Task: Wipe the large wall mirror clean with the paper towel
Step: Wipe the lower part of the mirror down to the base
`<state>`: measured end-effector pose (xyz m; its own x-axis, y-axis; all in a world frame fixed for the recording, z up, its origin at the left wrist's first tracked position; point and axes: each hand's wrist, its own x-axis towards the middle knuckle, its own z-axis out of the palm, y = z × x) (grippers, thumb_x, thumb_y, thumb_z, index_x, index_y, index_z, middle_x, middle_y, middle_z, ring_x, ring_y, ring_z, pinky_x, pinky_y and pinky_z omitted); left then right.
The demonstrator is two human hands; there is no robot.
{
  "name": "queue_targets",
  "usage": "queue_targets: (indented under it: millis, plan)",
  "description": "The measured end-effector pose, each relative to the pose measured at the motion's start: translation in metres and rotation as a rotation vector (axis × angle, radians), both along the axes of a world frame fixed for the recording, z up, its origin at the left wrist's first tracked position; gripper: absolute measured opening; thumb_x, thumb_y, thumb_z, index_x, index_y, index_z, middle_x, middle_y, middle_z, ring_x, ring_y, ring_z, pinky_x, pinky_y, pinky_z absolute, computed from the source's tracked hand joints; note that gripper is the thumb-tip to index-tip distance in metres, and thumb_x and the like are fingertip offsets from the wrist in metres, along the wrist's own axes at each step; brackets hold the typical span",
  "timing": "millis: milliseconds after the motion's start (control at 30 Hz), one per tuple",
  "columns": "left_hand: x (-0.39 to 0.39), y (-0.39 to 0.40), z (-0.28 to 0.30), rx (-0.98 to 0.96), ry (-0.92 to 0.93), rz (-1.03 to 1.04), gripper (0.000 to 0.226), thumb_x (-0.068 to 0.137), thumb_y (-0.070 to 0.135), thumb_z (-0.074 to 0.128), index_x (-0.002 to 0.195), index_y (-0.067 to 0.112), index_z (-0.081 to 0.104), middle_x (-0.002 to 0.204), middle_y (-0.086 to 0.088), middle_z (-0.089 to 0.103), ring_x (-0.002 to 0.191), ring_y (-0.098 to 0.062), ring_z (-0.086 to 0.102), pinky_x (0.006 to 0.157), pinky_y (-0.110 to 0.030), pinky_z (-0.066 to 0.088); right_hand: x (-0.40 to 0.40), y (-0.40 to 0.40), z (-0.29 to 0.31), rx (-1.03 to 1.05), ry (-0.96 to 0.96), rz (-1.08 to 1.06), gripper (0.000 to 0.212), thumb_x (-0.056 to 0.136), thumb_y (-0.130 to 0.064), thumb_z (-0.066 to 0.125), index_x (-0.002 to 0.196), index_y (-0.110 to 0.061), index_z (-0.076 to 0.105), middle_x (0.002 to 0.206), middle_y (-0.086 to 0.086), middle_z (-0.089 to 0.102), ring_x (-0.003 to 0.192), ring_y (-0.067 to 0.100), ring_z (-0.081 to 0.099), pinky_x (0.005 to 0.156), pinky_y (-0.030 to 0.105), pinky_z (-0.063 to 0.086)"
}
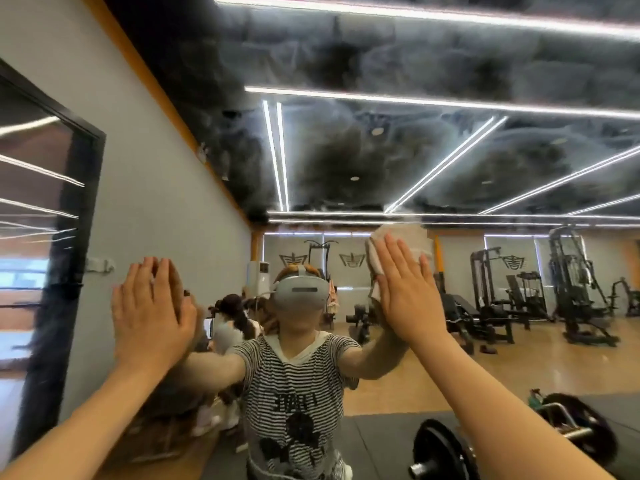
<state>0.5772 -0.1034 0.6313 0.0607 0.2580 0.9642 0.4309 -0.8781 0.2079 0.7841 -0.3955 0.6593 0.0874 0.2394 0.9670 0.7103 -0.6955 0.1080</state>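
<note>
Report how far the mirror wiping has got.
Done: nothing I can confirm; the mirror reflects the gym clearly, but no line between wiped and unwiped glass shows. In hand: the right hand presses the paper towel flat against the glass with straight fingers, while the left hand rests open on the glass. Left: most of the surface, it seems, including the lower area near the reflected barbell plate.

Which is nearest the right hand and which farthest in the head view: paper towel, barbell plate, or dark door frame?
1. Paper towel: pressed against the mirror under the right hand.
2. Barbell plate: low down, on the floor mat at the bottom right.
3. Door frame: far left, past the left hand, which lies flat on the glass.
</note>
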Motion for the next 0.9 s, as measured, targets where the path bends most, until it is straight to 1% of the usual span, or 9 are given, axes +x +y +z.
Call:
queue_targets:
  millis: [100, 167, 300, 400, 467, 533, 633, 733, 900]
  plan:
    - [-0.001, -0.014, 0.004, -0.026, -0.051, 0.017, 0.063, 0.084, 0.024, 0.065, 0.136, -0.001, 0.040, 0.142, -0.028, 0.038, 0.134, -0.046, 0.031, 0.111, -0.064, 0.015, 0.013, -0.013, 0.003, -0.049, -0.028, -0.020, 0.057, 0.099, -0.032, 0.023, 0.154, -0.022, 0.012, 0.159, -0.002, 0.011, 0.147, 0.018, 0.011, 0.116, 0.048, 0.010]
    - [0.013, -0.042, -0.002, 0.005, -0.073, 0.003, 0.069, 0.076, 0.016, 0.075, 0.134, 0.002, 0.040, 0.141, -0.028, 0.038, 0.134, -0.045, 0.030, 0.110, -0.066, 0.017, 0.015, -0.012, 0.003, -0.050, -0.035, 0.016, 0.057, 0.099, -0.033, 0.022, 0.154, -0.021, 0.013, 0.159, -0.001, 0.012, 0.147, 0.019, 0.012, 0.116, 0.049, 0.009]
    - [0.078, -0.129, -0.029, 0.207, -0.025, -0.129, 0.071, 0.078, 0.036, 0.051, 0.141, 0.010, 0.032, 0.147, -0.017, 0.032, 0.139, -0.030, 0.020, 0.109, -0.061, 0.021, 0.022, -0.018, 0.005, -0.111, -0.064, 0.096, 0.058, 0.099, -0.040, 0.015, 0.155, -0.024, 0.011, 0.160, -0.004, 0.008, 0.148, 0.015, 0.004, 0.119, 0.046, 0.002]
    - [0.124, -0.175, -0.042, 0.198, -0.017, -0.208, 0.072, 0.081, 0.043, 0.039, 0.147, 0.015, 0.026, 0.153, -0.005, 0.021, 0.143, -0.019, 0.012, 0.116, -0.050, 0.011, 0.034, -0.022, 0.006, -0.125, -0.190, 0.075, 0.056, 0.100, -0.039, 0.023, 0.152, -0.020, 0.018, 0.157, 0.003, 0.024, 0.145, 0.019, 0.019, 0.116, 0.053, 0.018]
    - [0.142, -0.183, -0.048, 0.165, -0.026, -0.161, 0.073, 0.083, 0.043, 0.038, 0.149, 0.015, 0.023, 0.155, -0.005, 0.021, 0.143, -0.020, 0.014, 0.122, -0.038, 0.001, 0.039, -0.019, 0.006, -0.090, -0.233, 0.076, 0.056, 0.100, -0.038, 0.026, 0.151, -0.017, 0.022, 0.156, 0.005, 0.027, 0.144, 0.022, 0.026, 0.114, 0.054, 0.020]
    - [0.149, -0.180, -0.054, 0.183, -0.031, -0.105, 0.072, 0.085, 0.041, 0.039, 0.149, 0.013, 0.024, 0.155, -0.011, 0.026, 0.144, -0.023, 0.015, 0.119, -0.032, -0.003, 0.041, -0.015, 0.003, -0.057, -0.256, 0.088, 0.056, 0.099, -0.037, 0.026, 0.150, -0.014, 0.029, 0.155, 0.007, 0.029, 0.142, 0.024, 0.031, 0.113, 0.055, 0.020]
    - [0.148, -0.178, -0.055, 0.189, -0.052, -0.089, 0.070, 0.086, 0.041, 0.039, 0.148, 0.014, 0.024, 0.154, -0.016, 0.031, 0.143, -0.025, 0.017, 0.120, -0.037, 0.002, 0.041, -0.013, 0.002, -0.047, -0.292, 0.116, 0.056, 0.098, -0.035, 0.025, 0.148, -0.011, 0.036, 0.152, 0.010, 0.037, 0.140, 0.027, 0.036, 0.112, 0.055, 0.019]
    - [0.146, -0.184, -0.053, 0.139, -0.029, -0.085, 0.069, 0.086, 0.039, 0.039, 0.148, 0.017, 0.020, 0.154, -0.018, 0.032, 0.143, -0.026, 0.017, 0.118, -0.049, 0.013, 0.040, -0.012, 0.002, -0.054, -0.253, 0.163, 0.057, 0.098, -0.035, 0.024, 0.149, -0.011, 0.032, 0.154, 0.010, 0.034, 0.143, 0.027, 0.031, 0.116, 0.052, 0.012]
    - [0.143, -0.188, -0.051, 0.104, -0.003, -0.087, 0.071, 0.086, 0.034, 0.043, 0.151, 0.016, 0.019, 0.157, -0.012, 0.023, 0.146, -0.022, 0.014, 0.120, -0.041, 0.006, 0.036, -0.014, -0.001, -0.100, -0.194, 0.168, 0.061, 0.098, -0.035, 0.019, 0.154, -0.011, 0.021, 0.160, 0.011, 0.020, 0.147, 0.027, 0.018, 0.118, 0.051, 0.001]
